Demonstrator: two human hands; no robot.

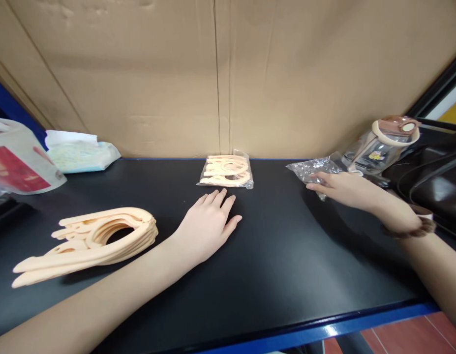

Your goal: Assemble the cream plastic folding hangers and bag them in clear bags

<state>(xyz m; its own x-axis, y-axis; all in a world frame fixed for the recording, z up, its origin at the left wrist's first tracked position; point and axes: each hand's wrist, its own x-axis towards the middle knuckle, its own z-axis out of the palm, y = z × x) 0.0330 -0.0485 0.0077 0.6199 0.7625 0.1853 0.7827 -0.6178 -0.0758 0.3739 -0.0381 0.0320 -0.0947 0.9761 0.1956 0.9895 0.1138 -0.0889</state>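
Note:
My left hand (209, 223) is over the middle of the black table with its fingers stretched out, holding nothing. Just beyond its fingertips lies a clear bag of cream plastic folding hangers (228, 169). Left of that hand, a loose stack of the same folding hangers (102, 236) rests beside my forearm. On the right side, my right hand (340, 189) has its thumb and fingers on a crumpled clear plastic bag (311, 169), part of which hangs below the fingers. Exactly how the fingers grip the film is hard to make out.
A clear drink bottle with a brown lid (382, 142) stands behind my right hand, near a dark shiny bag (434, 172). At the left are a tissue pack (82, 152) and a whitish roll (21, 157). Cardboard (157, 73) walls the back of the black table (272, 275).

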